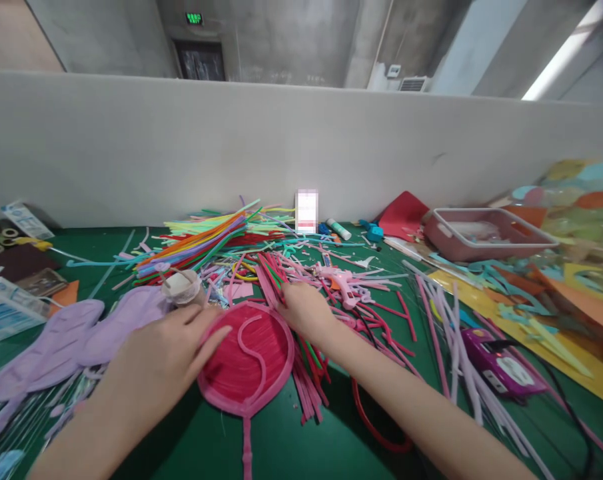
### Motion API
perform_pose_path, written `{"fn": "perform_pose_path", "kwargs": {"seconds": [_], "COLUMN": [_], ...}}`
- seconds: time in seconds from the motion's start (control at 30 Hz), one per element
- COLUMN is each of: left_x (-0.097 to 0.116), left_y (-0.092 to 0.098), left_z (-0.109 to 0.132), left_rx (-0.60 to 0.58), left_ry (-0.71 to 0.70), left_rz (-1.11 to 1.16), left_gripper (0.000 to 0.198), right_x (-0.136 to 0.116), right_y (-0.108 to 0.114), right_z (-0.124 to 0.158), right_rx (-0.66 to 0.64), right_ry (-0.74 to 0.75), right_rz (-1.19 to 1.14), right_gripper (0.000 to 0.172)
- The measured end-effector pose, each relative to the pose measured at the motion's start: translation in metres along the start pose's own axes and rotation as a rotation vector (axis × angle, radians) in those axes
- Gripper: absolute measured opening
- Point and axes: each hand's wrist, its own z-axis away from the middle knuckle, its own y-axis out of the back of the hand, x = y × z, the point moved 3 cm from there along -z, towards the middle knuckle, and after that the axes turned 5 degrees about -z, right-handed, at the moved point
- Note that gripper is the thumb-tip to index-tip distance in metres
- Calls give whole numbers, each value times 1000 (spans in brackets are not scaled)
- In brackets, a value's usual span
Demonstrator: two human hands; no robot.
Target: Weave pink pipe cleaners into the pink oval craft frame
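Note:
A round fan shape of pink and red pipe cleaners (231,373) has a curved pink line on its face and a stem at the bottom. My left hand (181,347) grips its left edge, with the thumb laid over the front. At its upper right edge, my right hand (306,310) rests with curled fingers on a bundle of pink, red and green pipe cleaners (306,393); what the fingertips pinch is hidden. Behind my left hand lies a lilac butterfly-like shape (131,317). A pink glue gun (345,283) lies just beyond my right hand.
Multicoloured pipe cleaners (196,247) are heaped at the back by the white partition (231,147). Toward the right are a pink bin (486,250), a purple corded device (501,367) and paper scraps. A small cup (181,287) stands behind my left hand.

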Motion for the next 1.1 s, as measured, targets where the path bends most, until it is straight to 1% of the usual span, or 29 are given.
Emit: {"fn": "perform_pose_path", "kwargs": {"seconds": [0.07,0.13,0.23,0.3,0.4,0.53,0.6,0.67,0.73,0.77,0.83,0.9,0.93,1.0,1.03,1.07,1.1], "left_x": [9,10,2,-1,3,12,12,9,6,6,10,17,19,19,16,13,8], "left_y": [3,4,0,-4,-11,-15,-15,-14,-10,-8,-4,2,5,13,18,22,26], "left_z": [-7,-11,-9,-8,-9,-14,-14,-12,-11,-10,-11,-14,-15,-16,-15,-14,-13], "left_rx": [6,11,17,0,-37,-64,-90,-108,-86,-70,-53,-77,-90,-84,-81,-73,-71], "left_ry": [-52,-50,16,50,70,44,43,73,151,200,296,372,410,464,479,492,511], "left_rz": [51,107,212,264,296,330,377,461,620,750,1090,1408,1498,1575,1584,1587,1576], "left_gripper": [45,46,44,43,40,34,33,34,39,44,53,54,50,38,33,30,29], "right_x": [-7,-6,2,5,1,-5,-3,0,-1,-5,-18,-37,-46,-55,-53,-45,-31], "right_y": [-3,-2,4,8,4,-6,-2,10,24,29,35,34,32,28,29,31,36], "right_z": [-17,-25,-20,-13,-11,-21,-21,-12,6,17,40,63,73,88,92,94,93], "right_rx": [-13,-18,6,28,35,-1,9,44,82,98,121,129,127,67,38,13,6], "right_ry": [-19,-47,-65,-68,-87,-118,-107,-69,-8,28,110,240,303,398,418,414,395], "right_rz": [18,28,25,21,20,14,-4,-35,-79,-106,-178,-340,-369,-436,-470,-498,-515], "right_gripper": [25,25,24,24,23,25,20,19,26,28,28,25,23,21,22,23,24]}}
